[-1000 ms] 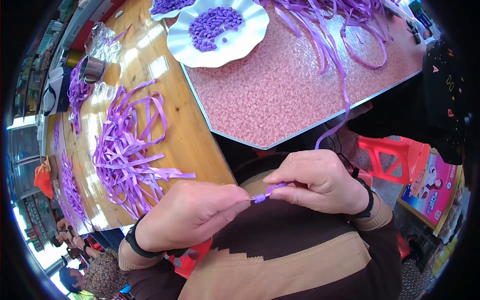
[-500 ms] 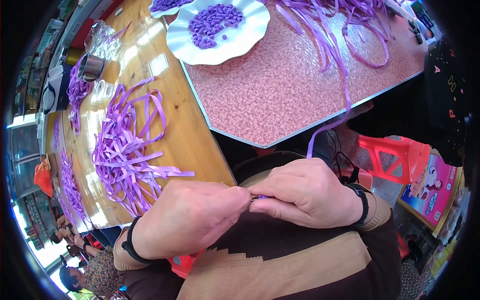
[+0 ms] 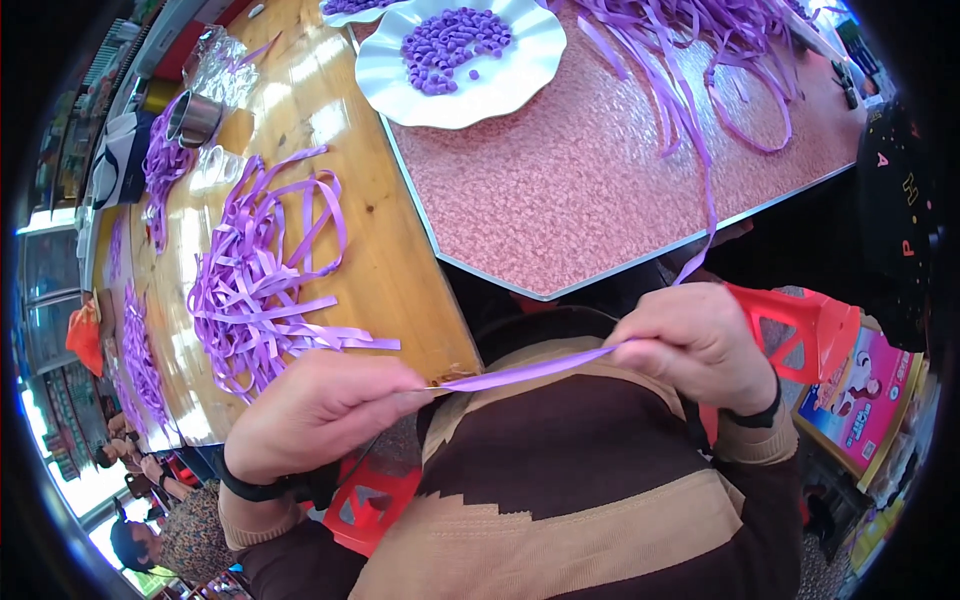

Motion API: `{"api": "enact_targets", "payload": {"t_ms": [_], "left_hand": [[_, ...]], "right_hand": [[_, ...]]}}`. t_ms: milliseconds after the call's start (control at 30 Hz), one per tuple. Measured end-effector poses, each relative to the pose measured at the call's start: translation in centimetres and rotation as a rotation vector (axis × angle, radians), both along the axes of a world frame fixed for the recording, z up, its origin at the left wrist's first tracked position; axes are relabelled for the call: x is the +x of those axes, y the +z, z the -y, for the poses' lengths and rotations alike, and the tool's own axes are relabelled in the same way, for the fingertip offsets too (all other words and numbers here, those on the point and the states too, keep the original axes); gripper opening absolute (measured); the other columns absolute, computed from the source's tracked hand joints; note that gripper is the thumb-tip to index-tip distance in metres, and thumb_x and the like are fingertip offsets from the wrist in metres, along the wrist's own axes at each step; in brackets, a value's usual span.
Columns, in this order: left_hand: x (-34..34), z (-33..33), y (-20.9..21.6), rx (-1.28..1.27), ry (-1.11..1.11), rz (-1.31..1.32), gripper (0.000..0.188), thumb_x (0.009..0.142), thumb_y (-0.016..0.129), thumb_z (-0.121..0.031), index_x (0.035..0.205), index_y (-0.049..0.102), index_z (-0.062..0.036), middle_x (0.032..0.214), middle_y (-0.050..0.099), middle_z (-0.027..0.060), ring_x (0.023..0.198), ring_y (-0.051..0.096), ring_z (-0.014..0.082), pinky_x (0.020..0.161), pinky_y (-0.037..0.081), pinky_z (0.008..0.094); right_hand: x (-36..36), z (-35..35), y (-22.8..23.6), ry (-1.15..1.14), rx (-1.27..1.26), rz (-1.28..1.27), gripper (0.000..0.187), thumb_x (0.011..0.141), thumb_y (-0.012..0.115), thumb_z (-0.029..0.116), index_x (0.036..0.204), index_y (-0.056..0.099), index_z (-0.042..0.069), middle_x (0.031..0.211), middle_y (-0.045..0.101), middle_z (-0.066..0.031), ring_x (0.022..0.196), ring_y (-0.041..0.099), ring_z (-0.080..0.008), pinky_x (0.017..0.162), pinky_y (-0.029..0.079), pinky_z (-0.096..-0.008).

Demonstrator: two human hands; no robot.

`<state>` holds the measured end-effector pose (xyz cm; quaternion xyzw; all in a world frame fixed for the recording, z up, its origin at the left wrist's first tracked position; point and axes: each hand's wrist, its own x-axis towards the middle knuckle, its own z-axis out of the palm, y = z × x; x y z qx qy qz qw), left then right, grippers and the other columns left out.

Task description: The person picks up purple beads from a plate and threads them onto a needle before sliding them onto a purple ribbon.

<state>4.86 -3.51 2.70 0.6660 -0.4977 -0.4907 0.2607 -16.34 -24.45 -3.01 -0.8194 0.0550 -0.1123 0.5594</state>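
A purple ribbon (image 3: 540, 372) stretches taut between my two hands, above my lap. My right hand (image 3: 697, 347) is closed, pinching the ribbon between thumb and fingers. From behind that hand the ribbon runs up onto the pink speckled table (image 3: 540, 215), toward a loose heap of purple ribbons (image 3: 690, 40). My left hand (image 3: 320, 412) is closed too, its thumb and fingertips pinching a thin, shiny piece (image 3: 437, 388) at the ribbon's other end. Most of that piece is hidden in the fingers, so its kind does not show.
On the pink table stands a white wavy-edged plate (image 3: 540, 65) with small purple beads (image 3: 450, 45). A tangle of cut purple ribbons (image 3: 265, 280) lies on the wooden table (image 3: 390, 265), near a metal cup (image 3: 195, 118). Red stools (image 3: 815, 330) stand below. Another person (image 3: 190, 535) is at lower left.
My hands have moved apart from where they met, the right going right and up, the left going left. A length of ribbon now shows between them. The view has shifted slightly.
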Motion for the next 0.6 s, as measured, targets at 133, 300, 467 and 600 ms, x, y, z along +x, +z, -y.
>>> {"api": "enact_targets", "payload": {"t_ms": [133,300,467,600], "left_hand": [[2.3,-2.1,0.6,0.168,0.16,0.057,0.011,0.085,0.056,-0.006,0.085,0.064,0.0018,0.069,0.063,0.0061,0.061,0.059,0.0126,0.055,0.044,0.024],[3.5,-5.3,0.7,0.11,0.285,0.048,0.013,0.086,0.057,-0.009,0.089,0.063,0.0024,0.066,0.058,0.0052,0.058,0.053,0.0096,0.053,0.041,0.0234],[3.6,-6.0,0.6,0.064,0.331,0.098,0.011,0.084,0.057,-0.005,0.084,0.064,0.0023,0.073,0.066,0.0081,0.063,0.061,0.012,0.056,0.046,0.0235],[3.0,-6.2,0.7,-0.02,0.382,0.11,0.011,0.083,0.059,-0.007,0.085,0.065,0.0018,0.07,0.064,0.0075,0.062,0.06,0.012,0.056,0.044,0.0239]], "right_hand": [[-1.2,2.4,0.6,-0.143,0.068,-0.143,0.016,0.08,0.062,0.013,0.073,0.061,-0.001,0.058,0.052,-0.0034,0.049,0.048,-0.0104,0.045,0.035,-0.0249],[-2.8,4.2,0.6,-0.315,0.103,-0.12,0.025,0.084,0.061,0.02,0.073,0.058,-0.001,0.065,0.05,0.0012,0.06,0.044,-0.0053,0.054,0.032,-0.0196],[-2.4,3.7,0.1,-0.423,0.198,-0.133,0.016,0.085,0.059,0.014,0.078,0.058,0.0,0.069,0.05,0.0041,0.064,0.041,-0.0031,0.057,0.032,-0.0181],[-2.6,3.7,-0.1,-0.45,0.162,-0.052,0.014,0.085,0.06,0.012,0.078,0.057,0.0,0.071,0.051,0.0029,0.065,0.042,-0.0038,0.058,0.032,-0.0174]]}}
